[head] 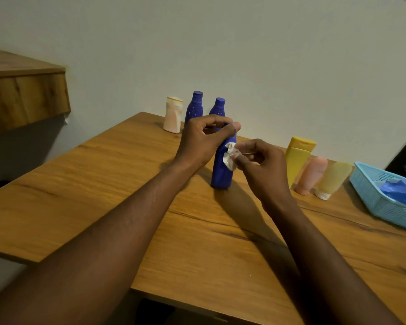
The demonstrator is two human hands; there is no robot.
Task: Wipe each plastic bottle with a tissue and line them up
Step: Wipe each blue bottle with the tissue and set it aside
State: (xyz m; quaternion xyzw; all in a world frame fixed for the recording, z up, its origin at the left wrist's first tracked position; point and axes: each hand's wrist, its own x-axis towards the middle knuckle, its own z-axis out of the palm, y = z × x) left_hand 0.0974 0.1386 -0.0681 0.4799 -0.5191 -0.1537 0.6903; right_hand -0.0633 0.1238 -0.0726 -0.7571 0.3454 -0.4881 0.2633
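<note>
Blue bottle (pixel 222 170) stands upright near the middle of the wooden table (pixel 103 184), a plain deep blue, narrowing toward its neck. I see my left hand (pixel 202 139) curled round its top, and my right hand (pixel 260 160) pinching a crumpled white tissue (pixel 230 156) against its side. Behind it, by the wall, stand a white bottle (pixel 172 116) and two speckled blue bottles (pixel 194 106).

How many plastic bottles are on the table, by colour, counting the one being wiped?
Blue bottles: 3
White bottle: 1
Yellow bottle: 1
Pink tube: 1
Pale yellow tube: 1
Total: 7
</note>
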